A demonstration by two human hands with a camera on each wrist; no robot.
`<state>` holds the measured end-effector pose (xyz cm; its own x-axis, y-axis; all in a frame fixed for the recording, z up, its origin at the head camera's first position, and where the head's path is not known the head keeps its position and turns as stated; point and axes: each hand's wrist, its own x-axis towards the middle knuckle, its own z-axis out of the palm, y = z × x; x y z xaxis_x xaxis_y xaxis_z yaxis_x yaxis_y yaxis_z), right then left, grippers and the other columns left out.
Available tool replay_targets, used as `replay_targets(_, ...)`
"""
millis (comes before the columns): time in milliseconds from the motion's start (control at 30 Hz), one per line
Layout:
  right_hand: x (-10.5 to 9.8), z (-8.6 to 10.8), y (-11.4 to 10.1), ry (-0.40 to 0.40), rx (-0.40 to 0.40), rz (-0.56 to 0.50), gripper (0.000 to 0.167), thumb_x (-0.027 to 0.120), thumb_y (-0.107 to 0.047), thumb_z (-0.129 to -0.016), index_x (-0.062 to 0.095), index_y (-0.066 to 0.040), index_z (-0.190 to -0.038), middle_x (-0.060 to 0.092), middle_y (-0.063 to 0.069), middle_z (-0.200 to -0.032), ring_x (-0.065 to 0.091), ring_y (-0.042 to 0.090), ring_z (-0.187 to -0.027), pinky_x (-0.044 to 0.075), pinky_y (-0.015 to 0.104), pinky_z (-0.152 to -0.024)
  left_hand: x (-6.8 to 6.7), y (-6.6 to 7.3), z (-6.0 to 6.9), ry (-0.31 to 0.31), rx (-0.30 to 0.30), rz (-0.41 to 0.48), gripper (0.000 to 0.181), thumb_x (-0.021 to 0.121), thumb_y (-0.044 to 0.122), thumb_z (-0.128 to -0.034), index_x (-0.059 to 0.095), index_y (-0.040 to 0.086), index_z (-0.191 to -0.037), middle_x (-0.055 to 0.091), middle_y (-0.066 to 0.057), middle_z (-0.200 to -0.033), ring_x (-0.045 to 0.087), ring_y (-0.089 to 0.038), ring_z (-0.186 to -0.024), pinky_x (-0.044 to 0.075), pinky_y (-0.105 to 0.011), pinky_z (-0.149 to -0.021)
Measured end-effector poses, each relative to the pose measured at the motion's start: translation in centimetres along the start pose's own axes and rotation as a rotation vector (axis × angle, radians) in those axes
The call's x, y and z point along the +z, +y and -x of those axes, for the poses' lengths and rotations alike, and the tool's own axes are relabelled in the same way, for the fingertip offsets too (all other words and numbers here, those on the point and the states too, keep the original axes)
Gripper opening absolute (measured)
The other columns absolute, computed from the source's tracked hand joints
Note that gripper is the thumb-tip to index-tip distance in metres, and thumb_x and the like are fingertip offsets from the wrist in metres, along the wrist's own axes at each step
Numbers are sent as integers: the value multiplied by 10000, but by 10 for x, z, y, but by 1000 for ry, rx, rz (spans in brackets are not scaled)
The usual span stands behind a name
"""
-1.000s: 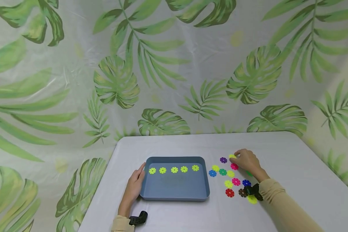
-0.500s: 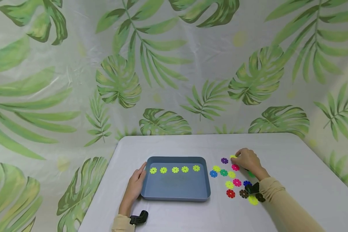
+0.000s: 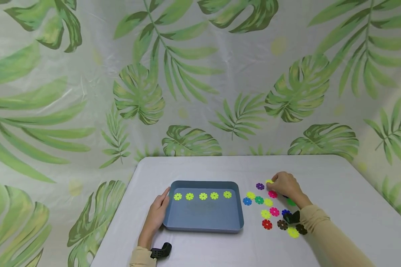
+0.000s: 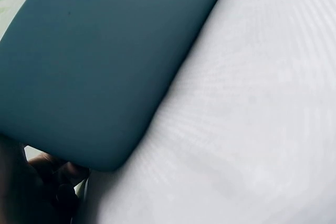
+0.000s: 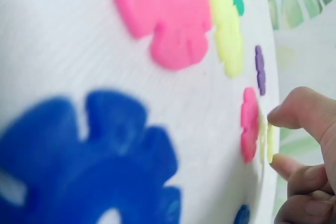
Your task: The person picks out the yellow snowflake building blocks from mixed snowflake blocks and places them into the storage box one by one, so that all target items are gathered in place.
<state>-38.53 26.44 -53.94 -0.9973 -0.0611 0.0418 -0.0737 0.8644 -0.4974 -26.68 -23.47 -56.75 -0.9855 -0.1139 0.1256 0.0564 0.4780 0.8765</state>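
Observation:
My left hand (image 3: 156,213) grips the left side of a shallow blue-grey tray (image 3: 204,218). In the left wrist view, fingers (image 4: 47,163) show at the edge of the tray (image 4: 100,66). Across the tray's far part lies a row of several yellow notched flower discs (image 3: 203,196). On the right, my right hand (image 3: 287,186) pinches a yellow notched flower disc (image 3: 270,181) between thumb and finger. The right wrist view shows this yellow disc (image 5: 270,142) edge-on between the fingertips, beside a pink disc (image 5: 249,124).
Loose discs lie right of the tray: purple (image 3: 260,186), light blue (image 3: 247,201), green (image 3: 259,200), pink (image 3: 274,211), red (image 3: 267,224), brown (image 3: 282,224) and several yellow ones (image 3: 265,214). A dark blue disc (image 5: 100,156) looms near the right wrist camera. White cloth covers the table (image 3: 194,248).
The whole head view has shifted slightly. Against the tray and discs, both hands look to be in the same places as before.

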Motion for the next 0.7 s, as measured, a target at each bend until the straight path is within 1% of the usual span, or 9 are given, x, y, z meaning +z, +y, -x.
replay_targets(133, -1, -1, -7, 21, -46, -5, 460, 813, -341, -842, 711, 78, -1002, 687, 216, -984, 558, 253, -719, 492, 393, -625, 1, -1, 0, 0, -3, 3, 445, 429, 270, -1108, 458, 172, -1541, 465, -61, -905, 388, -197, -752, 344, -361, -739)
replay_targets(267, -3, -3, -19, 40, -67, 2, 441, 807, -346, -844, 712, 54, -1004, 680, 196, -986, 546, 247, -740, 475, 371, -628, 0, 0, 0, 2, 0, 1, 446, 432, 268, -1107, 456, 170, -1542, 481, -62, -919, 397, -198, -755, 350, -360, -738)
replay_targets(433, -6, -4, -39, 40, -103, -8, 433, 801, -333, -842, 705, 49, -1023, 664, 130, -877, 528, 223, -687, 455, 336, -593, 0, 0, -1, 5, 4, -5, 444, 434, 254, -1107, 457, 162, -1541, 478, -61, -910, 390, -200, -738, 350, -354, -723)
replay_targets(600, -7, -4, -63, 43, -170, -31, 398, 802, -298, -829, 715, 44, -1013, 646, 91, -802, 500, 190, -612, 422, 317, -545, 1, -1, -1, 2, 4, 0, 443, 431, 253, -1107, 460, 161, -1539, 469, -57, -902, 385, -198, -737, 348, -356, -727)
replay_targets(700, -7, -4, -79, 42, -210, -43, 371, 802, -281, -828, 724, 34, -1006, 636, 70, -772, 495, 182, -602, 419, 319, -544, 0, 0, -1, -1, 3, 12, 442, 431, 251, -1108, 460, 158, -1539, 463, -57, -898, 377, -199, -730, 346, -351, -718)
